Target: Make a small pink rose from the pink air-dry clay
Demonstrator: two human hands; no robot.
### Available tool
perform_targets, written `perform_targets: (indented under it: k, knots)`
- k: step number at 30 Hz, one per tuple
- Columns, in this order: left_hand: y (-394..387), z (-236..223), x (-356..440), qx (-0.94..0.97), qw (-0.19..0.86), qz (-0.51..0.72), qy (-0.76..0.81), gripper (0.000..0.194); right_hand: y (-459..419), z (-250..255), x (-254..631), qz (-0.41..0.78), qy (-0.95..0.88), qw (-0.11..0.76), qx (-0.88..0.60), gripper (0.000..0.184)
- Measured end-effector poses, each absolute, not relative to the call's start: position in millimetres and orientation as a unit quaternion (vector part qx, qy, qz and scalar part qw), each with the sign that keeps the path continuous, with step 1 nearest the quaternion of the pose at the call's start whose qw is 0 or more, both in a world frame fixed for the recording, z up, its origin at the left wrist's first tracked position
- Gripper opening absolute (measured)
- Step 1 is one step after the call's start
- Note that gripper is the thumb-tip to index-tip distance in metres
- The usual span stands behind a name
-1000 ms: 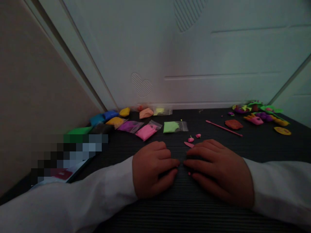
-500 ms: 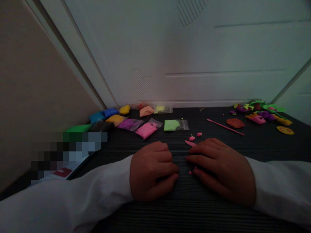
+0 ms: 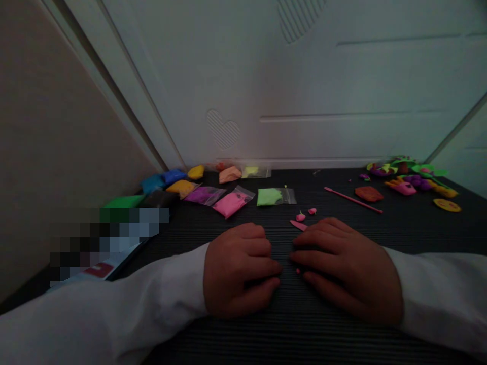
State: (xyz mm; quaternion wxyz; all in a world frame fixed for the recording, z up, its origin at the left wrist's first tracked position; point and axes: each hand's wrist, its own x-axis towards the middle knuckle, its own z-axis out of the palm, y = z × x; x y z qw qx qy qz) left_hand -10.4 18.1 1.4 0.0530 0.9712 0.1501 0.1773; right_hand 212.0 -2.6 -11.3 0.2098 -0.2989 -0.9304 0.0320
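Head view: right hand rests beside tiny pink ball.

On the near side of the lime bag, a strip of bare black table ran toward the viewer, pinched to a narrow gap between the left hand and the right hand; a pink crumb sat in that gap. Right of the bag, open table reached the slanting pink stick; two pink buds and a pink blade obstructed the bag's near right. Left of it, the pink bag allowed only a slim passage. Behind it, the white panel barred the way.
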Motion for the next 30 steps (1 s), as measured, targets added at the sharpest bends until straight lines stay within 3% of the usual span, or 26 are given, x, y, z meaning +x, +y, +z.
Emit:
perform_targets:
  k: [4, 30]
  knots:
    - [18.8, -1.1, -9.3, 0.965, 0.042, 0.180, 0.185, 0.024, -2.5, -12.1, 210.9, 0.031, -0.929, 0.205, -0.308, 0.031]
    - [16.7, 2.8, -9.9, 0.972, 0.032, 0.180, 0.149, 0.023, -0.6, -11.3, 213.3, 0.043, -0.930, 0.196, -0.309, 0.025]
